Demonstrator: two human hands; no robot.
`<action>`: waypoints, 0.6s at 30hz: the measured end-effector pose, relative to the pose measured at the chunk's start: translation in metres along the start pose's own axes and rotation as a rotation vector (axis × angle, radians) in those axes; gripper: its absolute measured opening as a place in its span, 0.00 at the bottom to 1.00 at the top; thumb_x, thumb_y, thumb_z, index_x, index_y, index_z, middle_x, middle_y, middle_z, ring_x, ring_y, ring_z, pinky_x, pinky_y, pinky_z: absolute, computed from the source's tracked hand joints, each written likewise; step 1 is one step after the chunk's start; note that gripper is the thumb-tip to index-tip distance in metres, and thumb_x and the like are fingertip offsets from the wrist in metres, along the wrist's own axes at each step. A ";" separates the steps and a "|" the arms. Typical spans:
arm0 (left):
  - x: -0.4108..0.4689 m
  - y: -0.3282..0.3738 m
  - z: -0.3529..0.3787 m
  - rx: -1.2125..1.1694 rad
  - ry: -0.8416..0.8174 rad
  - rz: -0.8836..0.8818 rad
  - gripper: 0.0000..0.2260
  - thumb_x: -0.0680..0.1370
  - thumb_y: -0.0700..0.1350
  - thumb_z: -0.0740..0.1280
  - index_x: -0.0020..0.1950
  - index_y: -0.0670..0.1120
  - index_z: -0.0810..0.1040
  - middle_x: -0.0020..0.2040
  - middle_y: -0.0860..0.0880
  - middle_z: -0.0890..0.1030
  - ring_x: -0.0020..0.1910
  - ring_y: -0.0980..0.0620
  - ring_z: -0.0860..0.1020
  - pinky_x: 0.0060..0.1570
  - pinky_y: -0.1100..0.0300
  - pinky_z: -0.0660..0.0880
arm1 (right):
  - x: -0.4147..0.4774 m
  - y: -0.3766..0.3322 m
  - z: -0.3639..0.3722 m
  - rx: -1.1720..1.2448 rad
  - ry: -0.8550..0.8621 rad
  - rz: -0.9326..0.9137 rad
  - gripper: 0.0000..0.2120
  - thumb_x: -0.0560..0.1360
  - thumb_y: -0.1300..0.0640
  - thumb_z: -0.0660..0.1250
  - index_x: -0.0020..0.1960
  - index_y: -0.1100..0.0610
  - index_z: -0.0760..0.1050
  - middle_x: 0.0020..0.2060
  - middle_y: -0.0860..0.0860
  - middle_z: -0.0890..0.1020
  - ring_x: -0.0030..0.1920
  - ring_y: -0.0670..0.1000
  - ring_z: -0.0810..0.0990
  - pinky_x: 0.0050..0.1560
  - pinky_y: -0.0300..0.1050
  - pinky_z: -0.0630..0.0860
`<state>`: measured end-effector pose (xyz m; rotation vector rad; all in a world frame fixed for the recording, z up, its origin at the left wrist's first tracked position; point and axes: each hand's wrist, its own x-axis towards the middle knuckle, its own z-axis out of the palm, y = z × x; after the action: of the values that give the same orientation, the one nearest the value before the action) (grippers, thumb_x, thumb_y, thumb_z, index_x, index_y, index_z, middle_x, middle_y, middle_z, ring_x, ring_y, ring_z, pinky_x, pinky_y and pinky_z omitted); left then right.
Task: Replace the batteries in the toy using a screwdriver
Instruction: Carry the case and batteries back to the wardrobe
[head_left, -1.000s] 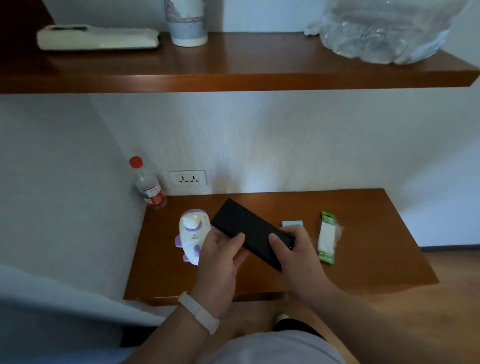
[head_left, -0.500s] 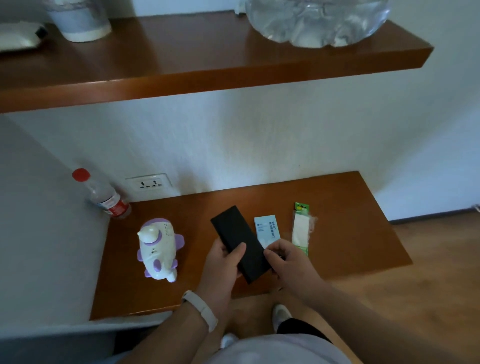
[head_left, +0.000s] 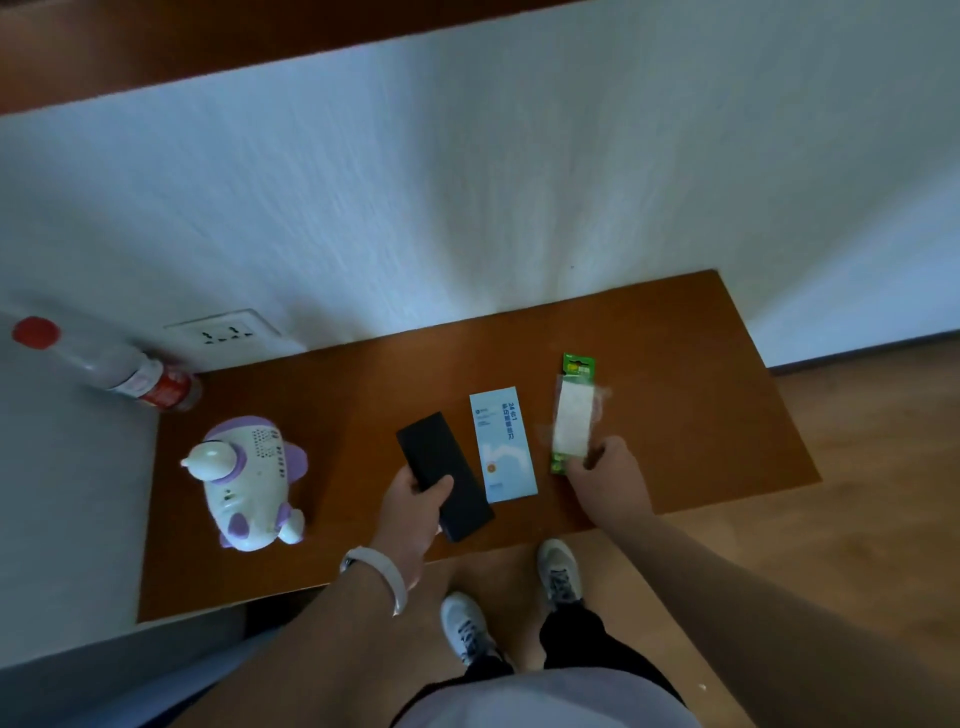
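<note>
A white and purple airplane toy (head_left: 248, 479) lies on the left of the wooden table (head_left: 675, 415). My left hand (head_left: 413, 512) grips the near end of a long black case (head_left: 444, 480). Right of the case lies a light blue printed sleeve (head_left: 503, 444). A green and white battery pack (head_left: 573, 413) lies further right, and my right hand (head_left: 602, 475) pinches its near end, with its lower corner hidden behind my fingers. No screwdriver shows.
A plastic bottle with a red cap (head_left: 111, 366) stands at the back left corner by a wall socket (head_left: 226, 330). A wooden shelf (head_left: 156, 47) runs above. My feet (head_left: 511, 605) stand on the wood floor under the table's front edge.
My right hand has left the black case and moved right to the battery pack. The left hand keeps the case. The camera has tilted down and closer.
</note>
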<state>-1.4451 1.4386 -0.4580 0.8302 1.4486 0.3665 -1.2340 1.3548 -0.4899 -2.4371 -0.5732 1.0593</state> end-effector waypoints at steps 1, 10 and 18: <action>0.002 -0.003 0.001 0.006 0.005 -0.008 0.10 0.81 0.41 0.66 0.59 0.54 0.75 0.58 0.48 0.81 0.57 0.46 0.80 0.59 0.43 0.78 | 0.002 0.001 0.004 0.015 0.008 0.011 0.18 0.73 0.45 0.70 0.52 0.54 0.67 0.47 0.52 0.75 0.43 0.52 0.78 0.43 0.55 0.81; 0.011 -0.013 0.003 0.033 -0.005 -0.028 0.09 0.81 0.42 0.66 0.59 0.54 0.75 0.57 0.49 0.82 0.56 0.47 0.81 0.57 0.45 0.79 | 0.014 -0.019 0.025 -0.176 0.090 -0.019 0.32 0.71 0.41 0.70 0.63 0.59 0.63 0.58 0.56 0.70 0.58 0.61 0.75 0.51 0.55 0.75; 0.018 -0.013 -0.001 0.008 -0.003 -0.040 0.10 0.81 0.41 0.66 0.60 0.52 0.75 0.57 0.47 0.82 0.56 0.46 0.81 0.52 0.49 0.80 | 0.017 -0.023 0.019 -0.199 0.028 0.033 0.34 0.69 0.40 0.69 0.65 0.59 0.64 0.58 0.56 0.71 0.59 0.59 0.74 0.54 0.55 0.75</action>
<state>-1.4470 1.4421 -0.4794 0.8067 1.4623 0.3296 -1.2427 1.3868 -0.4994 -2.6372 -0.6601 1.0227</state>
